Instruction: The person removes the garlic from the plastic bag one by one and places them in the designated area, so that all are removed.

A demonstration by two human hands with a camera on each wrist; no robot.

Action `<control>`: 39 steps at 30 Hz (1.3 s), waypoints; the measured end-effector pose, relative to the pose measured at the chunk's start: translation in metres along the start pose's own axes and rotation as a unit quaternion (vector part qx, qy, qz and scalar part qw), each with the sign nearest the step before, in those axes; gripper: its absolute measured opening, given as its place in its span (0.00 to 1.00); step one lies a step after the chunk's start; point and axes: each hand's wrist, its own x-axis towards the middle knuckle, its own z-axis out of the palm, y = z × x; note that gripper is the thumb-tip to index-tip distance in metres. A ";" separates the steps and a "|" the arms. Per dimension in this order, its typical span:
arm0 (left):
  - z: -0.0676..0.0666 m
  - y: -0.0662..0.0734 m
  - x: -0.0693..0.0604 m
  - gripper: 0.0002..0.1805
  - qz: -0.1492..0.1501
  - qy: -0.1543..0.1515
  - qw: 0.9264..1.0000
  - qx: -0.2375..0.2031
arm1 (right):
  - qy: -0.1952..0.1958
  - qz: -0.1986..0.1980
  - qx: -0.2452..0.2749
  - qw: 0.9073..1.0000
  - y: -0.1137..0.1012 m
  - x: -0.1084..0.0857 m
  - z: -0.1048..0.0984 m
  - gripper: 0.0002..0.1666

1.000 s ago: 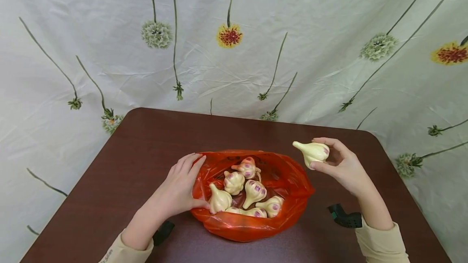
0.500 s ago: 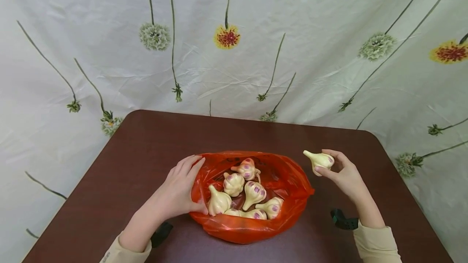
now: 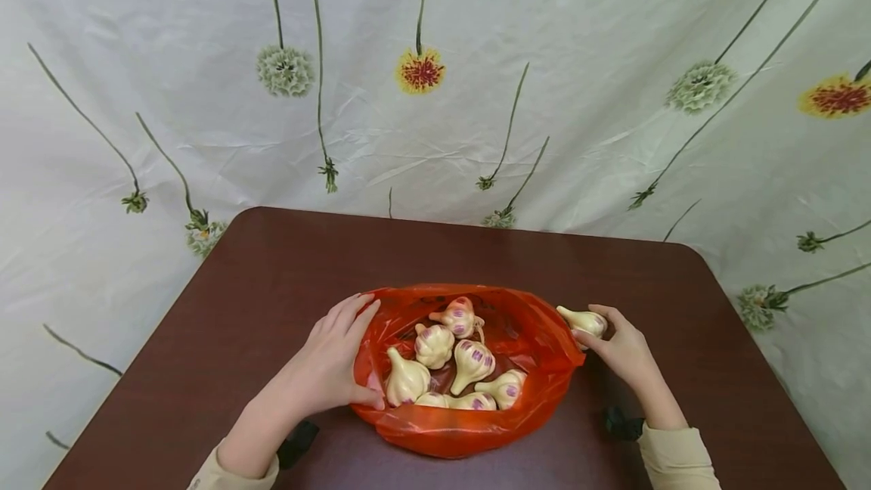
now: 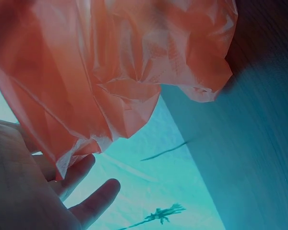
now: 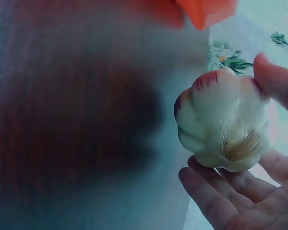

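Observation:
A red plastic bag stands on the table with its mouth open, several garlic bulbs inside it. At its left rim, my left hand rests with fingers and thumb spread against the plastic. The left wrist view has the bag's creased edge against extended fingers. Just outside the right rim, my right hand holds a garlic bulb between thumb and fingers. In the right wrist view this bulb shows purple streaks and a tan root tuft.
The dark brown table has rounded far corners. Behind it hangs a pale cloth printed with flowers. A black wrist device sits near the right cuff.
My right hand has moved down toward the table with the garlic bulb, first slightly right and then back left beside the bag. My left hand remains at the bag's left rim.

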 end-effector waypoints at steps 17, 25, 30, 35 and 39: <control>-0.001 0.003 0.000 0.67 0.007 0.009 1.000 -0.004 | -0.005 -0.019 -0.015 1.000 0.002 0.000 -0.001 0.45; -0.001 0.003 0.000 0.68 0.007 0.015 1.000 -0.003 | 0.013 -0.043 -0.005 0.999 -0.022 -0.008 -0.022 0.43; -0.001 0.004 0.000 0.68 0.007 0.018 1.000 -0.006 | 0.036 -0.078 0.009 0.996 -0.045 -0.015 -0.036 0.41; 0.000 0.005 -0.001 0.68 0.005 0.019 1.000 -0.011 | 0.056 -0.127 0.023 0.990 -0.069 -0.022 -0.041 0.36; 0.000 0.005 -0.001 0.68 0.003 0.019 1.000 -0.013 | 0.067 -0.177 0.031 0.982 -0.089 -0.028 -0.040 0.31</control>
